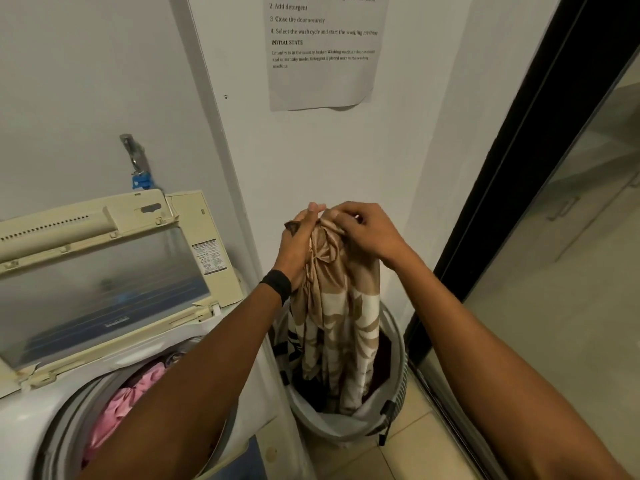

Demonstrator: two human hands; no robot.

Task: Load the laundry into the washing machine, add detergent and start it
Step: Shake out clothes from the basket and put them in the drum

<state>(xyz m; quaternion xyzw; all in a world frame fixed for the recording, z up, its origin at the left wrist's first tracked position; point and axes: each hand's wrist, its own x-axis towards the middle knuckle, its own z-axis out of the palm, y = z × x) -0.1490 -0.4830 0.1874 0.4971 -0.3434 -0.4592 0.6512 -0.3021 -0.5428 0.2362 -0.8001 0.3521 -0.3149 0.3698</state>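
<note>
A long beige and white patterned cloth [339, 317] hangs from both my hands, its lower end still inside the grey laundry basket [396, 344] on the floor. My left hand [298, 244] and my right hand [367, 230] are both shut on its bunched top, side by side above the basket. To the left stands the top-loading washing machine [24, 420] with its lid [100, 278] raised. A pink garment [121, 407] lies in the drum, partly hidden by my left forearm. Dark clothes remain low in the basket.
A printed instruction sheet [322, 53] is taped to the white wall above the basket. A tap with a blue fitting [138, 168] sits on the wall behind the machine. A dark-framed glass sliding door [519, 168] runs along the right, close to the basket.
</note>
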